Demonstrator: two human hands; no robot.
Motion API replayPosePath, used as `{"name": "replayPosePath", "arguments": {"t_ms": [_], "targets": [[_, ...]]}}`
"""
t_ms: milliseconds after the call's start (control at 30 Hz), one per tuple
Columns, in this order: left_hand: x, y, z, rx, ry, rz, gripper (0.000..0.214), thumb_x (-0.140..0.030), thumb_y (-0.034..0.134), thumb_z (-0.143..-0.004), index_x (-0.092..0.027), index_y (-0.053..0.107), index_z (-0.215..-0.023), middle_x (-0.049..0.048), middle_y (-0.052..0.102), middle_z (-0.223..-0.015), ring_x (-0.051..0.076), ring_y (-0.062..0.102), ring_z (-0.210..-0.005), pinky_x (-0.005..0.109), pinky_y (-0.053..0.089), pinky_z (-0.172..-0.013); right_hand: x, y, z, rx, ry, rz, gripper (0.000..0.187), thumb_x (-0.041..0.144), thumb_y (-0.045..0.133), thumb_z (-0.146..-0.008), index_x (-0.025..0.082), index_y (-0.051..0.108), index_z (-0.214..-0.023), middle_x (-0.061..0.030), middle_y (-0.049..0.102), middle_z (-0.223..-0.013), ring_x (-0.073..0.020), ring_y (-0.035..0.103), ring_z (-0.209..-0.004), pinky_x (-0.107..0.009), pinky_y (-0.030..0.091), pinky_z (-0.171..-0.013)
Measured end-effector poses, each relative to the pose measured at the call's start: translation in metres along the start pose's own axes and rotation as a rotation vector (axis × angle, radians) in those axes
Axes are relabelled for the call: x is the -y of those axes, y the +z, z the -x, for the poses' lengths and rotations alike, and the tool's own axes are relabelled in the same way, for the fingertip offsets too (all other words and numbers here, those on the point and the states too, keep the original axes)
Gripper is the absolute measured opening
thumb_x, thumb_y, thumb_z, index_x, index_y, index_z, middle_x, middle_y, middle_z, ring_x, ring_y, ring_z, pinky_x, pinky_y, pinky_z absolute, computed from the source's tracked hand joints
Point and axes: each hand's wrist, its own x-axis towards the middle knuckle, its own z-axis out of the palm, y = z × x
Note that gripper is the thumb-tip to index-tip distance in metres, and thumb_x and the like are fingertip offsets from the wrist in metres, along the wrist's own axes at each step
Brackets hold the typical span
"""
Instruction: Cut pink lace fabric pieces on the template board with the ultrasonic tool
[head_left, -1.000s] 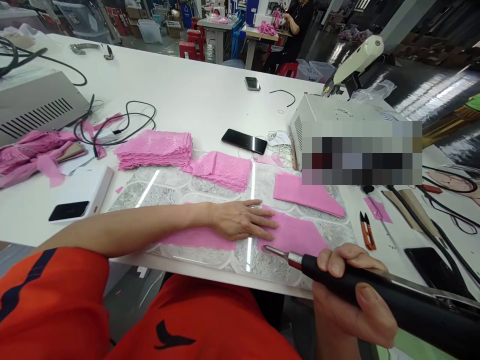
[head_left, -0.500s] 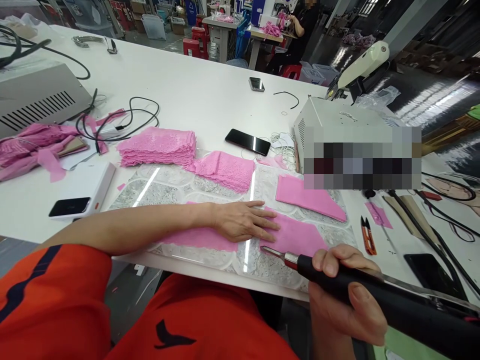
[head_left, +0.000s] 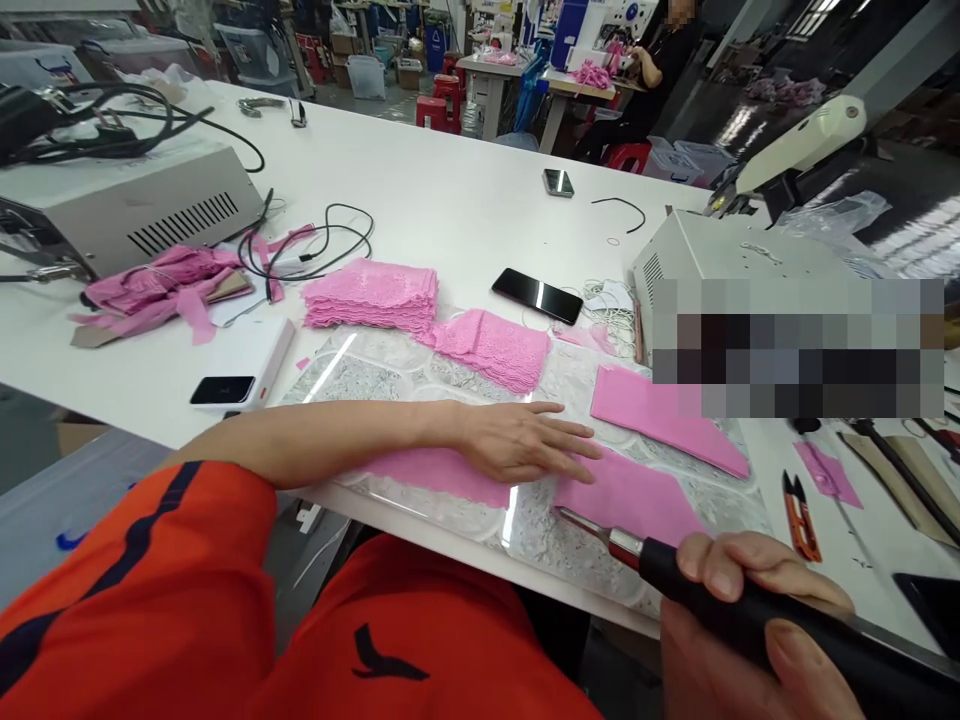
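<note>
My left hand [head_left: 525,443] lies palm down, fingers spread, with its fingertips at the left end of a flat pink cloth piece [head_left: 637,495]. Another pink piece [head_left: 442,477] is partly hidden under my left forearm. At the lower right, my right hand [head_left: 757,610] is wrapped round a thick black-handled tool with a narrow metal tip [head_left: 585,522]. That tip is at the lower left corner of the flat piece; whether it touches is unclear. Beyond the hands sit a folded pink cloth [head_left: 667,420] and two stacks of pink lace pieces, one taller [head_left: 371,295], one lower [head_left: 495,348].
A glossy marbled mat [head_left: 420,385] covers the front of the white table. A grey box [head_left: 697,250] stands right, another [head_left: 150,205] left with cables. Phones, orange thread snips [head_left: 801,515] and a white box [head_left: 255,370] lie around. A person [head_left: 645,80] sits at a sewing machine behind.
The camera view has swung left, so everything appears farther right. My left hand and the tool tip keep about the same places on the pink piece.
</note>
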Motion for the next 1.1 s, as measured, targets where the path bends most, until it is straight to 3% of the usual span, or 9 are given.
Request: {"name": "replayPosePath", "arguments": {"t_ms": [167,367,667,867,1100], "targets": [[-0.014,-0.005,0.05,-0.146,-0.004,0.003,0.039,-0.025,0.036,-0.099,-0.013,0.063,-0.125,0.0105,0.057,-0.137,0.023,0.039,-0.14,0.04,0.02,-0.12,-0.001,0.009,0.006,0.01,0.032,-0.023,0.018,0.024,0.052,-0.062,0.017,0.061,-0.077,-0.0003,0.05,-0.073,-0.0086,0.039,-0.052,-0.027,0.035,-0.046],[-0.023,0.014,0.104,-0.068,-0.156,0.026,0.04,-0.032,0.04,-0.1,-0.024,0.051,-0.139,0.0045,0.042,-0.15,0.023,0.026,-0.146,0.046,0.007,-0.122,-0.012,0.017,0.009,0.044,0.059,-0.02,0.021,0.026,0.051,-0.062,0.018,0.063,-0.078,-0.0011,0.052,-0.073,-0.009,0.039,-0.048,-0.029,0.033,-0.045],[-0.022,0.023,0.11,-0.09,-0.209,0.07,0.042,-0.039,0.045,-0.099,-0.028,0.05,-0.139,0.0044,0.04,-0.151,0.023,0.027,-0.145,0.048,0.0,-0.121,-0.01,0.028,0.011,0.007,0.1,0.046,0.017,0.025,0.053,-0.061,0.02,0.063,-0.075,0.0003,0.051,-0.074,-0.009,0.036,-0.048,-0.029,0.034,-0.044],[-0.021,0.026,0.11,-0.155,-0.183,0.079,0.041,-0.039,0.049,-0.098,-0.028,0.052,-0.138,0.0052,0.044,-0.148,0.024,0.032,-0.143,0.049,0.003,-0.121,-0.01,0.03,0.01,0.019,0.091,0.048,0.019,0.026,0.051,-0.062,0.021,0.063,-0.076,-0.0002,0.05,-0.074,-0.0089,0.036,-0.048,-0.029,0.034,-0.043],[-0.02,0.023,0.108,-0.103,-0.184,0.064,0.042,-0.04,0.048,-0.098,-0.029,0.05,-0.139,0.0045,0.04,-0.151,0.023,0.027,-0.145,0.047,-0.001,-0.121,-0.01,0.03,0.01,0.082,0.065,0.007,0.02,0.025,0.051,-0.064,0.018,0.062,-0.079,-0.001,0.05,-0.075,-0.0078,0.038,-0.049,-0.028,0.036,-0.044]]}}
